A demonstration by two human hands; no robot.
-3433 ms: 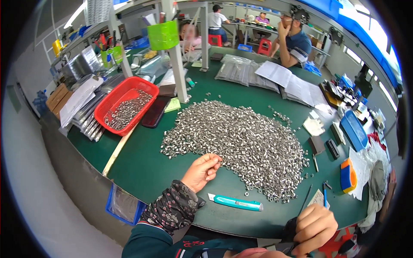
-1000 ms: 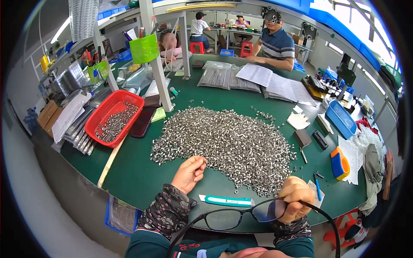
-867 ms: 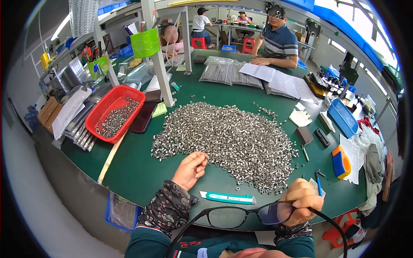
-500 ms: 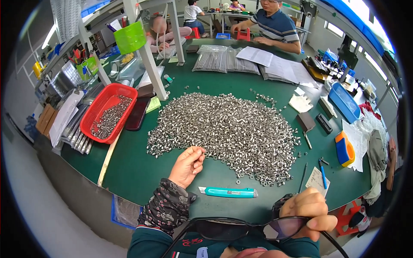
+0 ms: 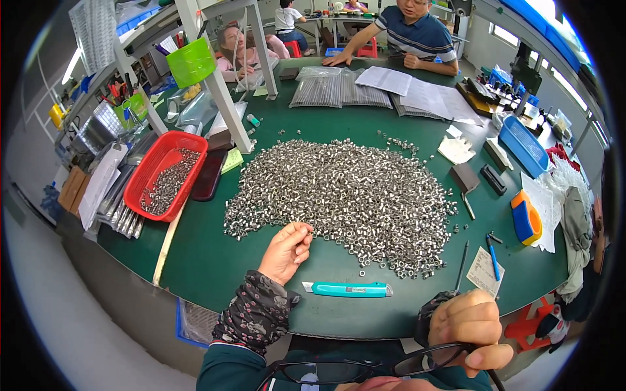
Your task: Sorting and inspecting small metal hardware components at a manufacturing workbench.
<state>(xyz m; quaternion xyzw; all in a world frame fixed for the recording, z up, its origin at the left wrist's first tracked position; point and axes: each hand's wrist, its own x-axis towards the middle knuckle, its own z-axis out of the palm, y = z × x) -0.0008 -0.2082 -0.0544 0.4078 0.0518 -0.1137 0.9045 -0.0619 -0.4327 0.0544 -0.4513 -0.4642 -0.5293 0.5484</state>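
A broad heap of small silvery metal rings (image 5: 345, 195) is spread over the green tabletop (image 5: 215, 260). At the heap's near edge, my left hand (image 5: 285, 253) is closed in a pinch, thumb against forefinger. A tiny piece seems to sit at its fingertips, too small to make out surely. My right hand (image 5: 466, 322) is curled closed at the lower right, gripping a pair of dark-rimmed glasses (image 5: 427, 360) at their right side. Just in front of me lies a turquoise utility knife (image 5: 349, 289), its blade pointing left, touched by neither hand.
A red basket (image 5: 137, 189) of metal parts stands left. Papers (image 5: 385, 81) and bagged tubes lie at the back. On the right are a blue tray (image 5: 523, 146), a tape dispenser (image 5: 525, 218) and a blue pen (image 5: 492, 257). A co-worker (image 5: 417, 36) leans on the far edge.
The glasses have moved lower, with my right hand still on them. My left hand stays in its pinch. The far co-worker's arm now reaches down to the table.
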